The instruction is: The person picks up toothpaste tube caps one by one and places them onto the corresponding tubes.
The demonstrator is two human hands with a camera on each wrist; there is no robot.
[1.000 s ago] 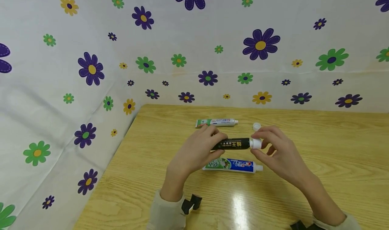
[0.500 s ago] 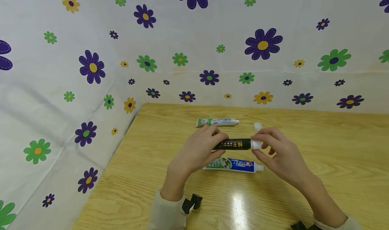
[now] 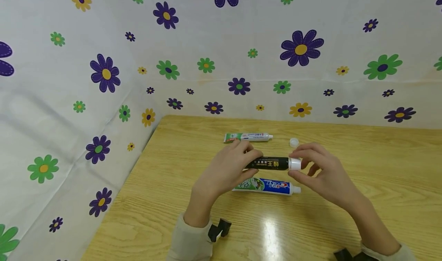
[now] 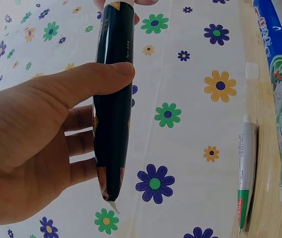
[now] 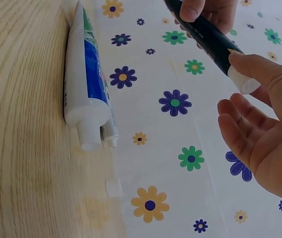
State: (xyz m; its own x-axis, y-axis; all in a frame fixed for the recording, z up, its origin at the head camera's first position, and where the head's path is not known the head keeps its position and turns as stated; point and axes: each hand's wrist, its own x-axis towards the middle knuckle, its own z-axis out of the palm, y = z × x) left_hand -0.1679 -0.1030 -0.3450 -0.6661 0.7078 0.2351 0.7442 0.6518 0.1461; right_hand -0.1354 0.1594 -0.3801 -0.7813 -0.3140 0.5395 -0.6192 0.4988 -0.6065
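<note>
My left hand (image 3: 222,173) grips a black toothpaste tube (image 3: 272,163) with gold lettering, held level above the table. In the left wrist view its thumb lies across the dark tube (image 4: 113,109), with the fingers behind it. At the tube's right end my right hand (image 3: 324,173) pinches the white cap (image 3: 295,164) between thumb and fingers. The right wrist view shows this cap (image 5: 244,82) lined up on the tube's end, the other fingers loosely bent below. A blue and green toothpaste tube (image 3: 276,187) lies just nearer than the hands, its white cap on.
A smaller white and green toothpaste tube (image 3: 255,137) lies farther back. To its right sits a loose white cap (image 3: 294,142) on the wooden table (image 3: 148,199). Flower-patterned cloth (image 3: 238,46) hangs behind the table and on the left.
Both hands and the black tube have shifted slightly right, along with a small shift of the view. The white cap, slightly tilted half a second ago, now looks straighter on the tube.
</note>
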